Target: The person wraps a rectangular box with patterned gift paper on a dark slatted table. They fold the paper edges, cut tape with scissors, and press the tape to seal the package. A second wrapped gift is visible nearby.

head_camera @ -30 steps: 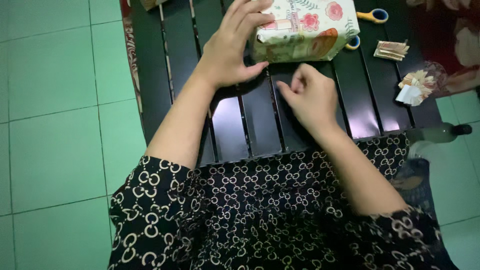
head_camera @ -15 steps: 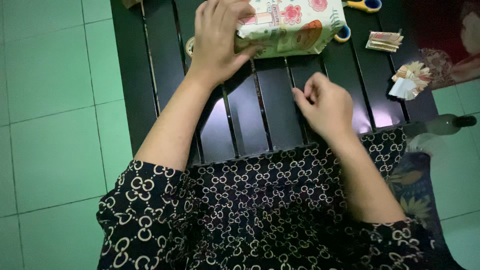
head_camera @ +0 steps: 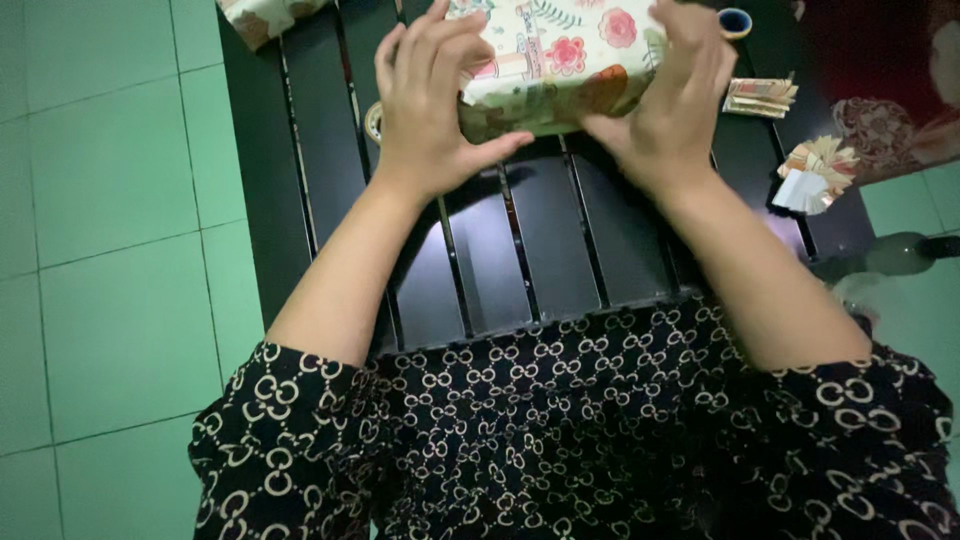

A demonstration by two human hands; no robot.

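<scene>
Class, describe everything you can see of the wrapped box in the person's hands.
The wrapped box is covered in cream paper printed with pink flowers, green leaves and orange patches. It sits over the dark slatted table, its top cut off by the frame. The left hand and right hand grip its two ends, thumbs pressing the near side.

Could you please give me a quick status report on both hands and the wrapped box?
Left hand and right hand grip opposite ends of the floral-wrapped box. Box over black slatted table. Paper scraps off right, clear of hands.
</scene>
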